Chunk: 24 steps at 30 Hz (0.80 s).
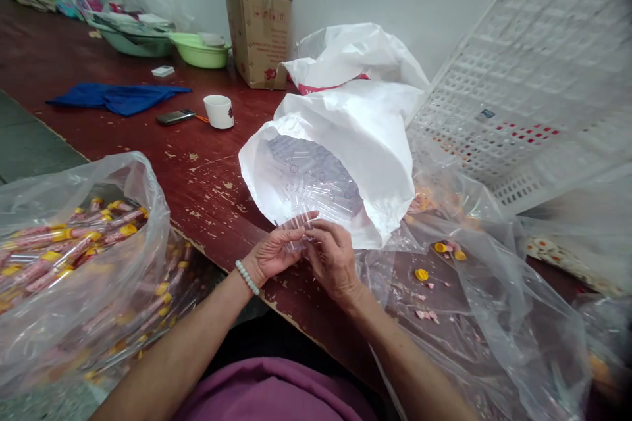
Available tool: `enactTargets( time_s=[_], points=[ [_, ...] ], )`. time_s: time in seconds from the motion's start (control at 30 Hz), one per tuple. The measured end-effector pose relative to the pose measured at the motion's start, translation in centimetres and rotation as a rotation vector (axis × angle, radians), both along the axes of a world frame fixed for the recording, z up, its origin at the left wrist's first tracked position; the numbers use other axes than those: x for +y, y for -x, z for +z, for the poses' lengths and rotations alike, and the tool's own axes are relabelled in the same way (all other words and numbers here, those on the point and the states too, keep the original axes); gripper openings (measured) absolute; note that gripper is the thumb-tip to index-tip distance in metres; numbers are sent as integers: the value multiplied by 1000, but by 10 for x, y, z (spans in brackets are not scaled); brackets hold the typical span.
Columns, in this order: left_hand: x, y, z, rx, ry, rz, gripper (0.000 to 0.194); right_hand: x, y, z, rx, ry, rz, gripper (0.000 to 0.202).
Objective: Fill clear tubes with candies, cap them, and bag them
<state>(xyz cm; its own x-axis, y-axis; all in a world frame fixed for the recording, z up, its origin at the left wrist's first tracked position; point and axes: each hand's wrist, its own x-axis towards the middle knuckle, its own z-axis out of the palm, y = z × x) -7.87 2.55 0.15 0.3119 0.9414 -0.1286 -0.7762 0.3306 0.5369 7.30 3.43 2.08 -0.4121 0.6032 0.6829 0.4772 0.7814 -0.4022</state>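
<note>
- The left hand (276, 254) is curled, thumb laid over a small cluster of clear plastic tubes (297, 225) that it grips near the sack's mouth; a beaded bracelet (247, 277) circles its wrist.
- The right hand (336, 260) meets it from the other side, fingers bent and drawn close together, fingertips against the same cluster; whether they pinch a single tube cannot be told.
- The held tubes sit between the two hands, above the front edge of the dark red desk (192, 177), whose paint is chipped.
- Just beyond the hands, a white sack (380, 158) lies on its side with its mouth facing them, and many more loose tubes (316, 174) show inside.
- At the left, a translucent plastic bag (157, 194) stands open, full of pink-filled tubes with yellow caps (69, 237).
- At the right, a clear plastic sheet or bag (516, 276) spreads over the desk, with a yellow cap (421, 274) and pink fragments (426, 316) in the same area.
- A white perforated basket (474, 95) leans above that side.
- Farther back are a white cup (218, 112), a mobile phone (176, 117), a blue cloth (121, 99) and an open cardboard box (266, 39).
</note>
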Motion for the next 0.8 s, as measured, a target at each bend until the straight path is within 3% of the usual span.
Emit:
enactTargets(
  time_s=[0.07, 0.17, 0.23, 0.33, 0.4, 0.6, 0.8],
  points=[
    [0, 3, -1, 33, 35, 60, 38, -2, 1, -7, -112, -20, 29, 18],
    [1, 13, 2, 164, 56, 162, 29, 14, -3, -8, -162, 98, 43, 24],
    [2, 21, 8, 218, 48, 217, 28, 34, -7, -7, -218, 212, -94, 27],
    [2, 30, 16, 184, 28, 220, 39, 59, -10, -6, -477, 327, -349, 25],
    [3, 35, 18, 114, 13, 184, 46, 68, -10, -5, -629, 355, -401, 28],
    [8, 42, 11, -13, -32, 132, 43, 66, -15, -2, -772, 412, -339, 42],
    [15, 43, 13, 72, 34, 207, 42, 64, -21, -18, -665, 220, -316, 32]
  ],
)
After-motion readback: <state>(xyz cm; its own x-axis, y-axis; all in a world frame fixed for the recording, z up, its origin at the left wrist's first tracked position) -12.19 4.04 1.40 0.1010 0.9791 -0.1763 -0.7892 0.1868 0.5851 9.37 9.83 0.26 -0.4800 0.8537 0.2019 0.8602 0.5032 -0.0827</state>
